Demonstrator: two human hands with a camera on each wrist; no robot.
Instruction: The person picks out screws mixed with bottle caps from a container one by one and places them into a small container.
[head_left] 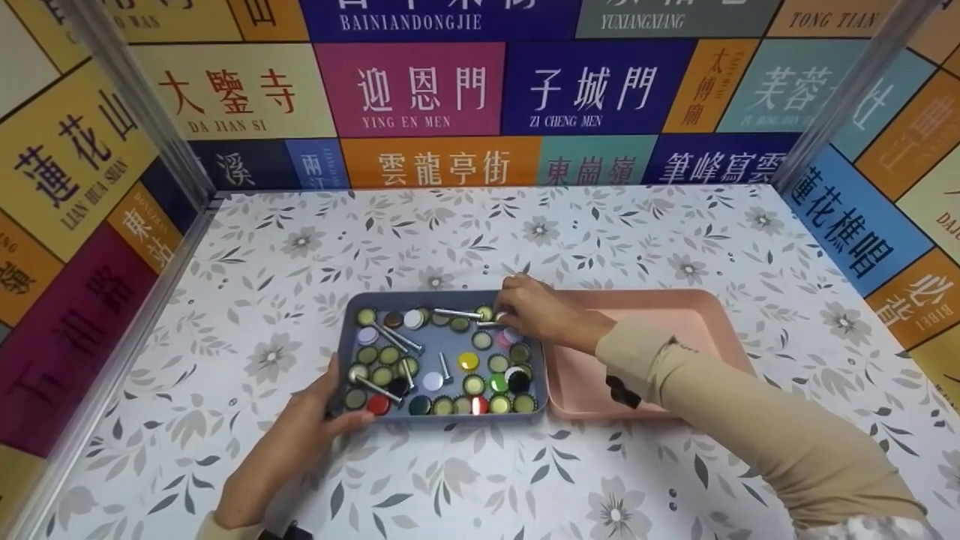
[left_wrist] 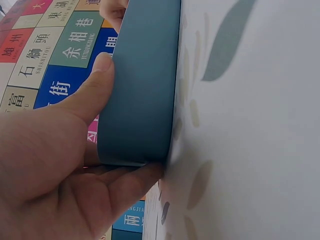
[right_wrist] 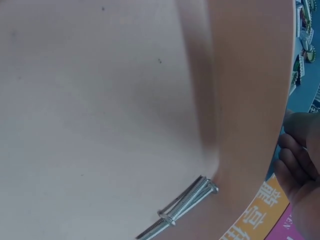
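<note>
A blue-grey tray (head_left: 441, 417) holds many bottle caps and several metal screws (head_left: 444, 367). My left hand (head_left: 300, 416) holds its near left corner, thumb over the front rim and fingers round the side; the left wrist view shows the thumb on the tray wall (left_wrist: 142, 90). Over the far right corner, my right hand (head_left: 541, 307) reaches in with bent fingers. A screw (head_left: 489, 325) lies right at those fingertips, which are hidden, so whether they pinch it cannot be seen. In the right wrist view the fingers (right_wrist: 295, 160) are curled, partly behind a pink wall.
A pink tray (head_left: 645, 300) stands against the blue-grey tray's right side, under my right forearm. Several screws (right_wrist: 187, 202) lie together in one of its corners. The table (head_left: 420, 480) has a floral cover, with printed panels (head_left: 420, 90) at the back and sides.
</note>
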